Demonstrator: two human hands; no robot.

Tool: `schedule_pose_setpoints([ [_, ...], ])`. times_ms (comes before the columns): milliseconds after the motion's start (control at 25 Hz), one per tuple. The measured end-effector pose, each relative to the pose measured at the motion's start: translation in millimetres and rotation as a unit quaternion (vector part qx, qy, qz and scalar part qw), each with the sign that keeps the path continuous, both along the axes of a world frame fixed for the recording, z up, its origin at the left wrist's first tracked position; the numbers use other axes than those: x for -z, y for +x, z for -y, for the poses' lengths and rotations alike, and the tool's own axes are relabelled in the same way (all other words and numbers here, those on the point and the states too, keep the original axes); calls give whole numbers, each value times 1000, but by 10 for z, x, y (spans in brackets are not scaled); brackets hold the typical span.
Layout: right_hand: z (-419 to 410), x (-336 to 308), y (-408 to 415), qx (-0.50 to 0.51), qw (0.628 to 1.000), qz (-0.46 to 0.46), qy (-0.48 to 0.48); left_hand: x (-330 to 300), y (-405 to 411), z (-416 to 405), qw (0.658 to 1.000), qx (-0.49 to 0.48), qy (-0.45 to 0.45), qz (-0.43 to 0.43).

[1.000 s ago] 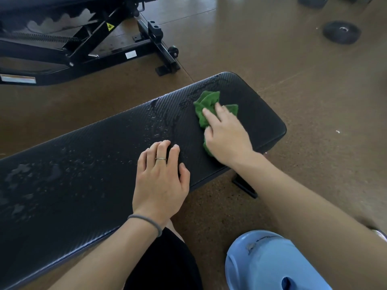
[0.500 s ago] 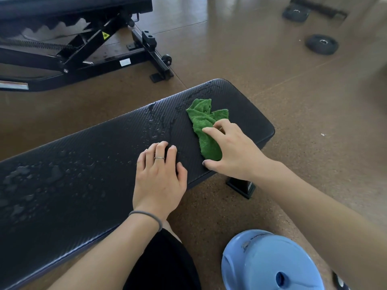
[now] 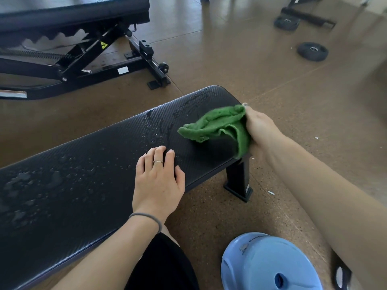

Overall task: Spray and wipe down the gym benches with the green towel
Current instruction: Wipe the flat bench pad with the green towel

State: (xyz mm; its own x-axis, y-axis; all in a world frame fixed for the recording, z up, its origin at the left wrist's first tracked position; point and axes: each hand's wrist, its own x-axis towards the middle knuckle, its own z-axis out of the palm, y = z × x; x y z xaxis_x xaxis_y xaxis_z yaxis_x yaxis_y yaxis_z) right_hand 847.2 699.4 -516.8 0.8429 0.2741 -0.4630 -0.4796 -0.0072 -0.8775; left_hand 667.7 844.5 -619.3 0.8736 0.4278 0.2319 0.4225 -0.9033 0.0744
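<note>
- I see the right hand gripping the green towel at the flat bench's right end; its fingertips are buried in the cloth, so I cannot make out how many fingers curl round it.
- The towel trails left onto the pad, its far corner lying on the surface while the bunched part hangs over the near right edge.
- My left hand rests flat on the pad, fingers relaxed and spread a little, holding nothing; a ring sits on one finger and a hair tie circles the wrist.
- Droplets bead on the pad's left part; the bench is cut off at the left edge.
- Only one bench leg shows.
- A blue object at the bottom is cropped; I cannot tell what it is.
- The adjustable bench behind is partly out of frame.
</note>
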Motion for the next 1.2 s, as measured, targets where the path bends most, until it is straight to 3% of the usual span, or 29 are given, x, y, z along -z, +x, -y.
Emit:
schedule_pose_setpoints([
  [80, 77, -60, -39, -28, 995, -18, -95, 4, 1, 0, 1000, 2, -1, 10],
  [160, 79, -128, -54, -46, 993, -17, -110, 13, 3, -6, 1000, 4, -3, 11],
  [400, 20, -374, 0, -200, 979, 1, 31, -4, 0, -27, 999, 2, -43, 8],
  [520, -30, -354, -103, -219, 964, 117, -94, -95, -6, -51, 990, 3, -136, 28],
  [600, -40, -348, -197, -223, 948, 172, -148, -224, -31, -73, 954, 0, -287, 87],
  [720, -39, -396, -302, -271, 926, 209, -157, -526, 42, -26, 849, 70, -501, 151],
  [800, -6, -491, -333, -310, 916, 208, -149, -759, 192, -15, 806, 124, -560, 147],
  [920, 113, -710, -179, -328, 896, 228, -195, -1068, 356, -13, 799, 80, -576, 151],
  [1040, 196, -785, 215, -313, 822, 337, -335, -1112, 478, -34, 775, 11, -620, 122],
  [1080, 171, -718, 313, -302, 776, 390, -393, -1073, 534, -39, 787, 3, -606, 115],
  [1160, 69, -400, 357, -253, 633, 505, -529, -899, 635, -80, 844, -16, -528, 99],
  [1200, 13, -188, 283, -223, 596, 529, -561, -797, 638, -105, 875, -28, -477, 82],
])
